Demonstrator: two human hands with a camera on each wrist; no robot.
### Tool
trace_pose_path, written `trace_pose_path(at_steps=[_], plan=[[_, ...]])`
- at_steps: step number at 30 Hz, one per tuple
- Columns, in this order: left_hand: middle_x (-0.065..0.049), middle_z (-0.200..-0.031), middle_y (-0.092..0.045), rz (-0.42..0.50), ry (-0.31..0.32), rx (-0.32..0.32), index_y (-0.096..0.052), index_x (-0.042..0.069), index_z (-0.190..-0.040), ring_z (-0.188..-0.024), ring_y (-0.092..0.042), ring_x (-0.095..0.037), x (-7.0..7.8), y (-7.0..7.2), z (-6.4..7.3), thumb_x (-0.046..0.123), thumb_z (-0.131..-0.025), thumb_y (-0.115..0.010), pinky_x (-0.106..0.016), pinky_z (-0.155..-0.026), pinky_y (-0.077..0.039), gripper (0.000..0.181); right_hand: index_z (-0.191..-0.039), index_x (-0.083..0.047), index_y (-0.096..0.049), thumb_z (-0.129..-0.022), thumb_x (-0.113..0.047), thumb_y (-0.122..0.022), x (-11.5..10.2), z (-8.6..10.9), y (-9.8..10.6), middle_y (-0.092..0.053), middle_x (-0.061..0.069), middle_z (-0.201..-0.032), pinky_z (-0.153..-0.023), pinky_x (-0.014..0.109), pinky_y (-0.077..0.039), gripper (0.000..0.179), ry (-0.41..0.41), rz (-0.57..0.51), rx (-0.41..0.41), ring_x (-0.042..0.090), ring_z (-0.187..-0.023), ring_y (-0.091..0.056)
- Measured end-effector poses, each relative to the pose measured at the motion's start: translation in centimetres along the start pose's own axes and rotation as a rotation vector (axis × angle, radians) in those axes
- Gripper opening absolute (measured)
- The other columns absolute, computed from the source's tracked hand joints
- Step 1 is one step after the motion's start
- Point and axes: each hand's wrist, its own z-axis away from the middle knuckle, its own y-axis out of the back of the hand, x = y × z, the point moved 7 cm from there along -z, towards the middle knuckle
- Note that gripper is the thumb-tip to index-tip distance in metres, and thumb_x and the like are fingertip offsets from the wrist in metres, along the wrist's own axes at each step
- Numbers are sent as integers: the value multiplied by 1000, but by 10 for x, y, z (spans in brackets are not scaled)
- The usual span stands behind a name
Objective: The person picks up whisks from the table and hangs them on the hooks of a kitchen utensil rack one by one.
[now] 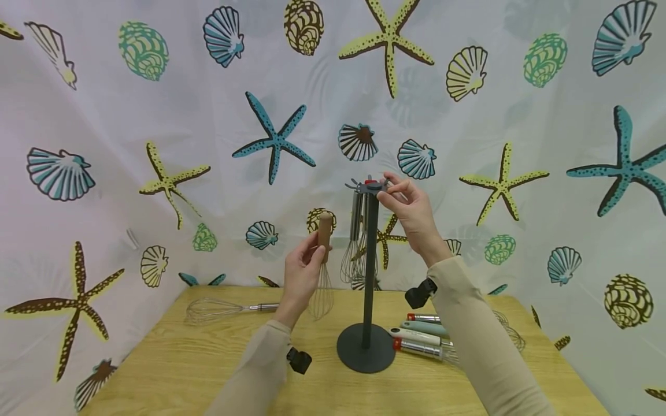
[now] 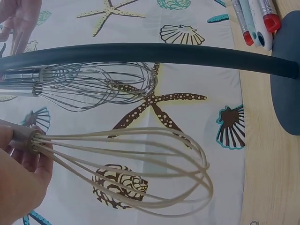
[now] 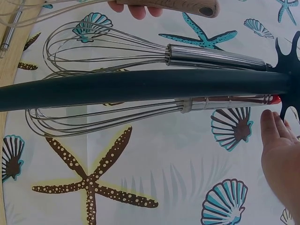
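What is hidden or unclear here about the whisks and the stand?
Head: right sleeve hides parts of the whisks lying at right.
Left wrist: top edge cuts these off; left edge, the held whisk's handle.
Right wrist: right edge crops the stand's top and right hand.

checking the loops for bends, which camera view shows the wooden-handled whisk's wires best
The left wrist view: the whisk's wires spread large and whole across it. The head view shows them small and thin beside the left hand; the right wrist view catches only part, cut off by the frame.
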Motion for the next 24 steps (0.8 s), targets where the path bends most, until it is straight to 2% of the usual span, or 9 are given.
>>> trace_pose_path(at_steps=[6,11,12,18,24], plan=[[-15,-126,-63,50,-8,3,-56,10,-137,-113,-65,-26,7,-1,-3,8,-99,-57,-23,-91,-53,38,-86,-19,-59,-95,-2,-61,0,1,-1,-39,11,-154,-118,45,-29,19,2,2,0,29,-143,-39],[-9,-129,-63,70,-7,-7,-55,14,-139,-117,-63,-25,11,-2,-6,11,-99,-57,-23,-93,-52,39,-86,-19,-59,-95,-2,-60,2,0,-1,-39,11,-154,-117,45,-30,19,3,4,-4,29,-143,-39],[-10,-129,-63,73,-1,-10,-55,14,-139,-118,-63,-26,16,-2,-5,11,-100,-56,-24,-93,-52,40,-86,-19,-59,-95,-2,-60,2,0,0,-39,11,-154,-117,45,-30,19,5,5,-5,29,-143,-39],[-9,-130,-63,78,-25,-6,-54,14,-139,-119,-61,-30,23,-4,-11,13,-101,-54,-28,-97,-50,39,-85,-19,-59,-96,-1,-59,3,0,0,-39,11,-154,-118,45,-29,21,3,10,1,30,-143,-39],[-10,-130,-64,124,-48,8,-56,12,-138,-115,-64,-26,27,-8,-19,11,-100,-55,-23,-93,-51,38,-85,-20,-59,-96,-1,-60,0,0,0,-39,11,-154,-118,45,-29,21,-1,14,0,31,-143,-38]])
